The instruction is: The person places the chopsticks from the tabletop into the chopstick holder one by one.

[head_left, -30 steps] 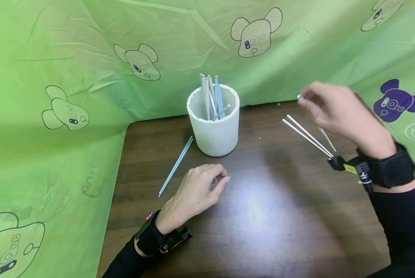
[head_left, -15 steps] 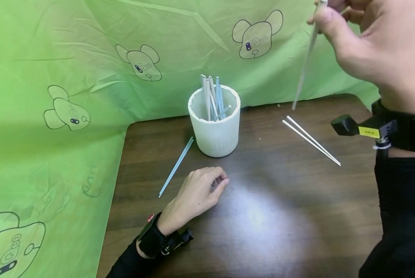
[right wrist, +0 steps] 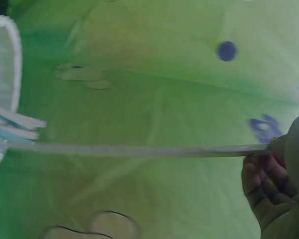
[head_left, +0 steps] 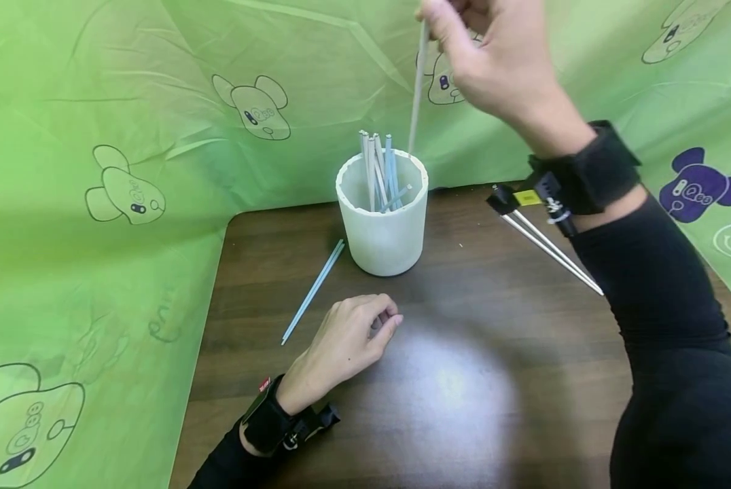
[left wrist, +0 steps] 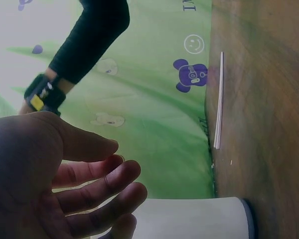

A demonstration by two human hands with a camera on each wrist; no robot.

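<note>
High over the white cup, my right hand pinches a thin white stick by its upper end. The stick hangs nearly upright, its lower tip at the cup's far right rim; whether it touches I cannot tell. In the right wrist view the same stick runs from the fingertips toward the cup. Several white sticks and blue sticks stand in the cup. My left hand lies on the table in front of the cup, fingers loosely curled, holding nothing.
Two blue sticks lie on the table left of the cup. Two white sticks lie to its right, partly under the right wrist camera. A green printed cloth hangs behind and along the sides.
My right hand lifted the white stick off the table at the right, raised it, then carried it left to above the cup. The left hand has stayed in place.
</note>
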